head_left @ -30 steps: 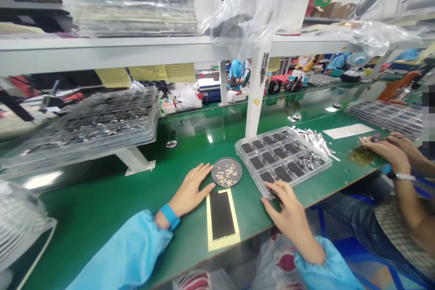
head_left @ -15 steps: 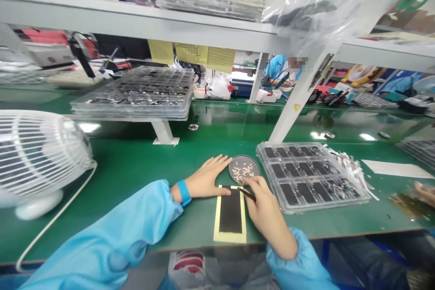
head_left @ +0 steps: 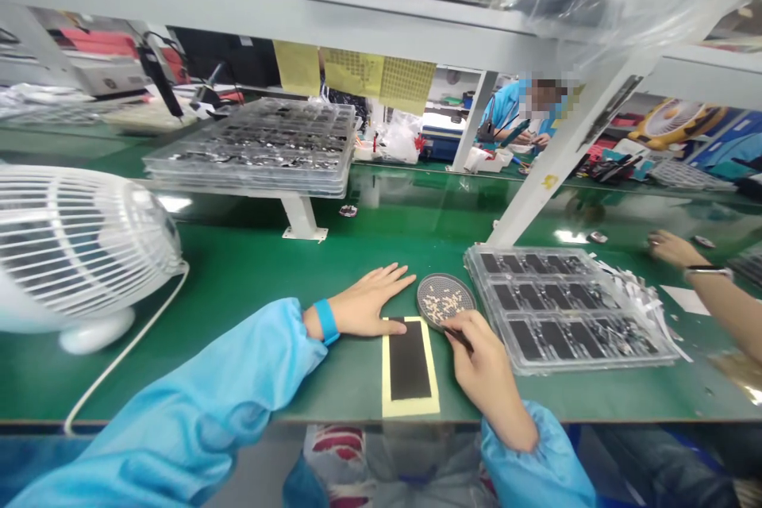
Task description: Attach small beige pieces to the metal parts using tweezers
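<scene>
Pad [head_left: 409,367] btwn — L hand [head_left: 366,307] spread, thumb touching; R hand [head_left: 485,369] pinching dk tool [head_left: 459,339].

Black rectangular panel [head_left: 409,369], lying flat, yellow border [head_left: 410,408] showing along both sides and near end. Round grey dish [head_left: 444,281] just beyond it, flat, small pale bits [head_left: 439,306] scattered inside. Slim dark tool [head_left: 460,339], slanted, tip at dish's near rim.
</scene>
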The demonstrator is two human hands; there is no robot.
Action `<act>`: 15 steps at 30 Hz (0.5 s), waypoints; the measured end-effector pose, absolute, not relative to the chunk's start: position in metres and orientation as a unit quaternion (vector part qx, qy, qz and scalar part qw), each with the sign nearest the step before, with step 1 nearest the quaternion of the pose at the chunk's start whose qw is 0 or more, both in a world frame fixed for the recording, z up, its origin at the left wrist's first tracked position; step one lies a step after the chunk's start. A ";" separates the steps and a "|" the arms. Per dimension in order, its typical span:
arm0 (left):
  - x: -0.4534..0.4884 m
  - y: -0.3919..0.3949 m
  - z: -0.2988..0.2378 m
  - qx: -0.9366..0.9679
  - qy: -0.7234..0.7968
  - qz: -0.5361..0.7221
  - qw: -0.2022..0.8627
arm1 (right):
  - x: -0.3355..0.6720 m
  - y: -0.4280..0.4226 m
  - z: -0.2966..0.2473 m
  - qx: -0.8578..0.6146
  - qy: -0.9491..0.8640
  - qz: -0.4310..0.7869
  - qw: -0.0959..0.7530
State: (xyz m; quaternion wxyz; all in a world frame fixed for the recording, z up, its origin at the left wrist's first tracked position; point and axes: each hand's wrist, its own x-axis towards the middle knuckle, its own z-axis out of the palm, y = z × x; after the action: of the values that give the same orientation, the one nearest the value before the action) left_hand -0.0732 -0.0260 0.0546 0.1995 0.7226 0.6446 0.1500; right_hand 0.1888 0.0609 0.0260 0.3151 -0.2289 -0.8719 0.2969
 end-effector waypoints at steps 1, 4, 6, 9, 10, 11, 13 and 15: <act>-0.073 -0.026 0.055 0.722 0.645 0.151 0.201 | 0.190 0.060 0.026 -0.226 -0.871 0.298 0.319; -0.074 -0.025 0.056 0.721 0.647 0.149 0.198 | 0.191 0.057 0.028 -0.224 -0.864 0.304 0.334; -0.074 -0.025 0.055 0.724 0.646 0.146 0.192 | 0.190 0.055 0.029 -0.224 -0.859 0.309 0.341; -0.075 -0.026 0.053 0.729 0.643 0.143 0.184 | 0.189 0.054 0.031 -0.213 -0.853 0.322 0.353; -0.074 -0.026 0.052 0.730 0.644 0.141 0.182 | 0.189 0.053 0.031 -0.210 -0.851 0.325 0.355; -0.074 -0.026 0.051 0.730 0.645 0.139 0.180 | 0.188 0.053 0.031 -0.209 -0.850 0.326 0.357; -0.073 -0.026 0.050 0.728 0.648 0.135 0.178 | 0.188 0.053 0.031 -0.214 -0.852 0.322 0.352; -0.071 -0.026 0.050 0.726 0.651 0.133 0.177 | 0.187 0.054 0.030 -0.220 -0.859 0.315 0.338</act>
State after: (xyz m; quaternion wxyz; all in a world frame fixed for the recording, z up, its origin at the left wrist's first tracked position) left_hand -0.0714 -0.0258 0.0504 0.1769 0.7258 0.6514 0.1326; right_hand 0.1872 0.0539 0.0299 0.3379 -0.2204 -0.8590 0.3152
